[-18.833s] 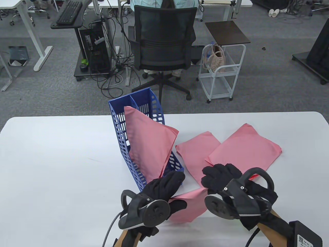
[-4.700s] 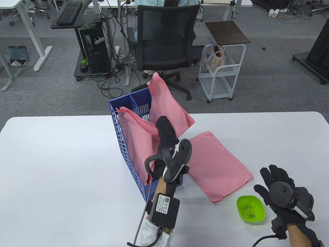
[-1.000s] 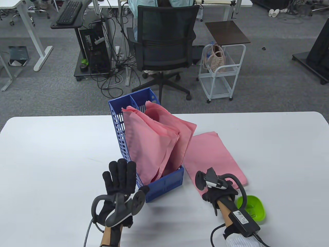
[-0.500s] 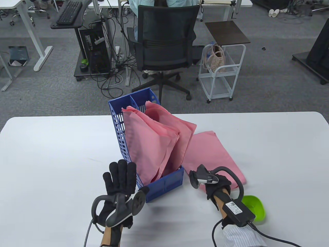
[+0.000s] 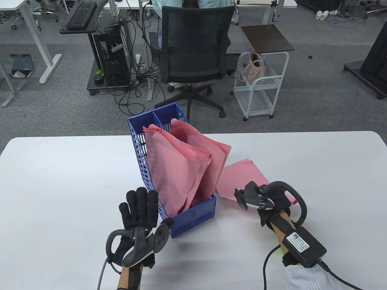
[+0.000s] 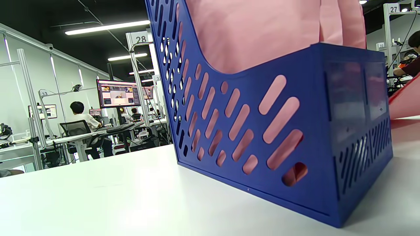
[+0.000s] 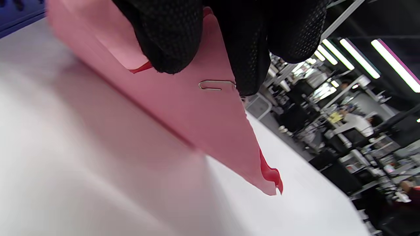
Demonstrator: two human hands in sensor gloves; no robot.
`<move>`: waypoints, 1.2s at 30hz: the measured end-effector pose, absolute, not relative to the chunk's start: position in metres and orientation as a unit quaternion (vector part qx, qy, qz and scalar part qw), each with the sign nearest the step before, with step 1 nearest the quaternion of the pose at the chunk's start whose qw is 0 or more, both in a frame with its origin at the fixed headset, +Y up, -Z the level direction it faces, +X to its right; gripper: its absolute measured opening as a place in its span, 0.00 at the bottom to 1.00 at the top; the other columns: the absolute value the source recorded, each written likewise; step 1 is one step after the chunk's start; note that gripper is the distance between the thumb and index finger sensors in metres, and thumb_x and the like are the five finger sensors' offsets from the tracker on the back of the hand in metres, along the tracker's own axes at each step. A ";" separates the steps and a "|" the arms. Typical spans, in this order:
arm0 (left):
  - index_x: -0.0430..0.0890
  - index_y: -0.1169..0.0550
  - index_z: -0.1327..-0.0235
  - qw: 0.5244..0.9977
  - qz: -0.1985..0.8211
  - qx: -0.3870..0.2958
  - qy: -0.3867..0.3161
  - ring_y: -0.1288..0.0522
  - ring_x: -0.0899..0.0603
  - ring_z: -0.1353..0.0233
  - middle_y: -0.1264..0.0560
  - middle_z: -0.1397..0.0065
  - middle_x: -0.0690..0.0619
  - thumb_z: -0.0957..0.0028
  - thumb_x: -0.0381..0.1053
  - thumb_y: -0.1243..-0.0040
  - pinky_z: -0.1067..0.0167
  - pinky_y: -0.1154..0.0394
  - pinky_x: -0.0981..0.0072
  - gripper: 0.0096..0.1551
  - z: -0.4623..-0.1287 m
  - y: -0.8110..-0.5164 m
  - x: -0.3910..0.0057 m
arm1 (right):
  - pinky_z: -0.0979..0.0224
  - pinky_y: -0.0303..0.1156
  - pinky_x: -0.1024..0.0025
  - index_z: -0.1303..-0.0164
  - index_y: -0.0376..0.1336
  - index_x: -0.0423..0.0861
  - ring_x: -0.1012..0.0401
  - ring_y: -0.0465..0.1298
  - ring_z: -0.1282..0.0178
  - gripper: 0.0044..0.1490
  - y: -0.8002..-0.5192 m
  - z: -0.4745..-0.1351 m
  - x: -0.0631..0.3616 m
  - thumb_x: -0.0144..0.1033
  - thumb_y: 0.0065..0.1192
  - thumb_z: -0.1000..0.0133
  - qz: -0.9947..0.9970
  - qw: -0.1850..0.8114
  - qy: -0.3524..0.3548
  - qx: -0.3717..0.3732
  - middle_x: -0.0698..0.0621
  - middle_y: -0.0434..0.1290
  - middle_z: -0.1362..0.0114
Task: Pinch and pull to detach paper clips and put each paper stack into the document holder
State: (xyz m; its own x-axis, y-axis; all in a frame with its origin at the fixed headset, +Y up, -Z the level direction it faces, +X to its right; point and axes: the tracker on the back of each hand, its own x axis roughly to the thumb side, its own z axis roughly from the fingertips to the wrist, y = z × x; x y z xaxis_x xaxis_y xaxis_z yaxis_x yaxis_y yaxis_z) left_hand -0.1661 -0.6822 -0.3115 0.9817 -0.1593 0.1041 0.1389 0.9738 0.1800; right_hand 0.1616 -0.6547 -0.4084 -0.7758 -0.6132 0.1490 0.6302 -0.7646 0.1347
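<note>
While the blue document holder [image 5: 184, 211] stands full of pink stacks, the last pink paper stack [image 5: 239, 178] lies just right of it, now lifted at its near edge. The right hand [image 5: 272, 201] pinches it beside the paper clip [image 7: 215, 85]. The left hand [image 5: 137, 208] stays flat, fingers straight, left of the holder.

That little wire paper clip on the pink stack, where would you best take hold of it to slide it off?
Pinch the paper clip by its end at the sheet's edge, beside the right hand fingertips, and pull outward off that edge. Its rounded loop lies flat on the pink paper stack, pointing inward, so it probably slides off only toward the edge. The left hand is free to hold the paper.
</note>
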 end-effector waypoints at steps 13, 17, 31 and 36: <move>0.36 0.65 0.14 0.990 -0.089 0.086 -0.068 0.62 0.21 0.17 0.65 0.14 0.30 0.44 0.69 0.76 0.25 0.55 0.25 0.55 -0.310 -0.677 -0.158 | 0.18 0.61 0.48 0.32 0.61 0.56 0.49 0.70 0.22 0.24 -0.595 -0.365 0.200 0.33 0.61 0.40 -0.945 0.316 0.062 -0.054 0.44 0.62 0.17; 0.37 0.64 0.13 0.988 -0.086 0.097 -0.079 0.61 0.21 0.16 0.64 0.13 0.31 0.44 0.70 0.74 0.24 0.54 0.25 0.56 -0.308 -0.668 -0.149 | 0.18 0.61 0.48 0.33 0.61 0.56 0.49 0.70 0.22 0.24 -0.581 -0.349 0.200 0.33 0.61 0.40 -0.943 0.309 0.101 -0.067 0.45 0.62 0.17; 0.41 0.52 0.10 0.976 -0.066 0.118 -0.168 0.40 0.28 0.14 0.49 0.11 0.36 0.45 0.70 0.57 0.23 0.39 0.32 0.56 -0.293 -0.605 -0.055 | 0.19 0.63 0.49 0.33 0.62 0.56 0.50 0.72 0.23 0.25 -0.540 -0.305 0.171 0.35 0.61 0.41 -0.929 0.283 0.197 -0.133 0.46 0.63 0.17; 0.41 0.52 0.10 0.963 0.029 0.108 -0.244 0.38 0.29 0.15 0.48 0.11 0.35 0.50 0.73 0.55 0.23 0.37 0.33 0.61 -0.288 -0.602 -0.030 | 0.19 0.64 0.50 0.33 0.62 0.56 0.50 0.72 0.23 0.25 -0.537 -0.289 0.156 0.36 0.61 0.40 -0.927 0.256 0.212 -0.173 0.46 0.64 0.18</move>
State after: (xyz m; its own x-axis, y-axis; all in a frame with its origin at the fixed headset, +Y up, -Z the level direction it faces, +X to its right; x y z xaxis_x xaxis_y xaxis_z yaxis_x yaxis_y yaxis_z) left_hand -0.0296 -0.6019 -0.2878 0.8796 0.0033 0.4758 -0.1088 0.9749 0.1943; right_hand 0.1556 -0.5366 -0.2893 -0.8091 -0.5482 0.2117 0.4013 -0.7786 -0.4824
